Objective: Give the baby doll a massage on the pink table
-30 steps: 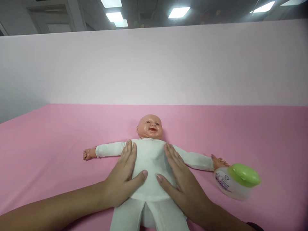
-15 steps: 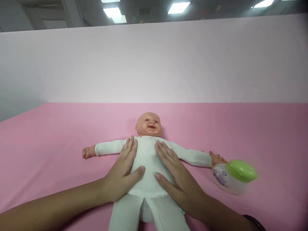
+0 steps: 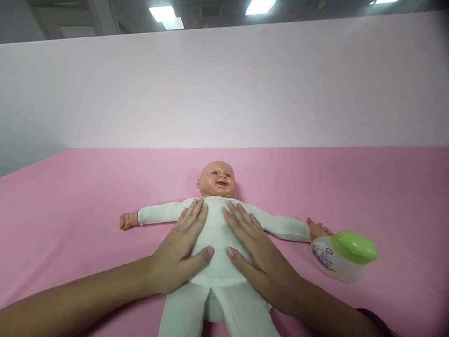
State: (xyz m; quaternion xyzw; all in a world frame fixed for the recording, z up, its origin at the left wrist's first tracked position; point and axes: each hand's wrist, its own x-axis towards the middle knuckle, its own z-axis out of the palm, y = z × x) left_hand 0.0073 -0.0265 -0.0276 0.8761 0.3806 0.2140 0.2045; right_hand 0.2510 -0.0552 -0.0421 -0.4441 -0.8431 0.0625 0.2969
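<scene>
A baby doll [image 3: 217,224] in a white suit lies on its back on the pink sheet [image 3: 70,201], arms spread wide. My left hand [image 3: 184,250] rests flat on the left side of its chest and belly, fingers apart. Flat on the right side of the torso lies my right hand [image 3: 257,255], its fingertips near the doll's collar. Both thumbs point inward over the belly. A white jar with a green lid [image 3: 345,255] lies tilted by the doll's outstretched hand on the right.
A pale pink wall panel [image 3: 224,89] rises behind the pink surface. Ceiling lights show above it. The sheet stretches wide to the left and right of the doll.
Both hands have slid up the doll's torso toward its neck, and the fingertips have drawn closer together. The jar has stayed by the doll's hand.
</scene>
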